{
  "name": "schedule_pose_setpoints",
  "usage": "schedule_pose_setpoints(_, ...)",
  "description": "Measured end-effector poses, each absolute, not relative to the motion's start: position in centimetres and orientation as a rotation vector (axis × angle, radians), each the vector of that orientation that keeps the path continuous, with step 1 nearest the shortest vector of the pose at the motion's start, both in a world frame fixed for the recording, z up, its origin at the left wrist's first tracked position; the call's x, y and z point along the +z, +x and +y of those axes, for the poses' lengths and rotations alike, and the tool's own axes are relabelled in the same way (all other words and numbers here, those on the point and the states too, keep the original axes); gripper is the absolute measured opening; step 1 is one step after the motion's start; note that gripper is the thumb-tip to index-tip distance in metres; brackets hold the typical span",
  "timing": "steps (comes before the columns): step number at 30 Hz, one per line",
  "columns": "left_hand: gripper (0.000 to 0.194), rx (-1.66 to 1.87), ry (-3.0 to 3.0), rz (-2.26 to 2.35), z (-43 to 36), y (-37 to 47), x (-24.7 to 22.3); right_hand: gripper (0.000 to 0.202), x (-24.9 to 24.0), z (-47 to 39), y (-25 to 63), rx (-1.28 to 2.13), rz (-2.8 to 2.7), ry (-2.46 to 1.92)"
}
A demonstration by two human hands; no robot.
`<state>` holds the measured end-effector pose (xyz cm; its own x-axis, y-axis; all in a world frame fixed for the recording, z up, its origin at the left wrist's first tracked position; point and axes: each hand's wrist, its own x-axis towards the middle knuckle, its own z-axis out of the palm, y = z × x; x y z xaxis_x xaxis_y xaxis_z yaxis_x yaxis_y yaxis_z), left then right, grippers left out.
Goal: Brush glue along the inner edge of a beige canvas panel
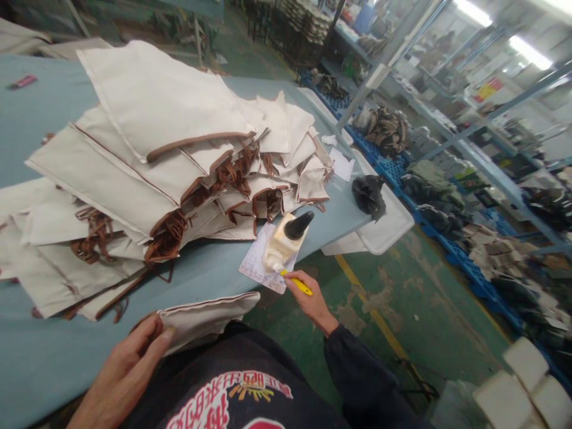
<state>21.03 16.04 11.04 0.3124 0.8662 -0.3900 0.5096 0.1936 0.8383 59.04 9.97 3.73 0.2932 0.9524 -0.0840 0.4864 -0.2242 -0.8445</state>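
Okay, blue-grey desk (pixel 40 351) ahead of left grip (pixel 134 357) carries heaped cream fabric pieces (pixel 179 107); green floor (pixel 429 286) right of right grip (pixel 310 301), blue pallets (pixel 478 285) beyond. Pale bottle (pixel 279 241) with black cone cap (pixel 298 226), white stuff (pixel 272 262) at near end, sits on board (pixel 252 265) just past right grip. Left grip pinches cream panel (pixel 205 319), right grip closed round yellow-handled tool (pixel 302 287), tip at bottle.

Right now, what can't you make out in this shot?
All head view:
- Yellow-handled tool: partly covered by the right hand; tip blurred against the cream container.
- Cloth piece: one end covered by the left hand.
- Sheet markings: too small, partly under the container.
- Shirt print: cut by bottom edge.
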Motion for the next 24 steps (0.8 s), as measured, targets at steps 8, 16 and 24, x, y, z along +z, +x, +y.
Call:
schedule_pose_setpoints(8,0.033,0.465,1.375,1.384,15.3,20.9,13.3,0.057,2.0,5.6,57.0,0.826,-0.617,-1.811)
schedule_pose_setpoints(16,0.041,0.56,1.375,1.305,15.1,21.1,17.6,0.045,11.2,7.9,55.2,0.918,-0.314,-1.393)
schedule_pose_setpoints(24,0.034,0.61,1.356,1.196,14.0,20.5,19.7,0.043,19.8,12.5,50.3,1.09,-0.493,-1.128)
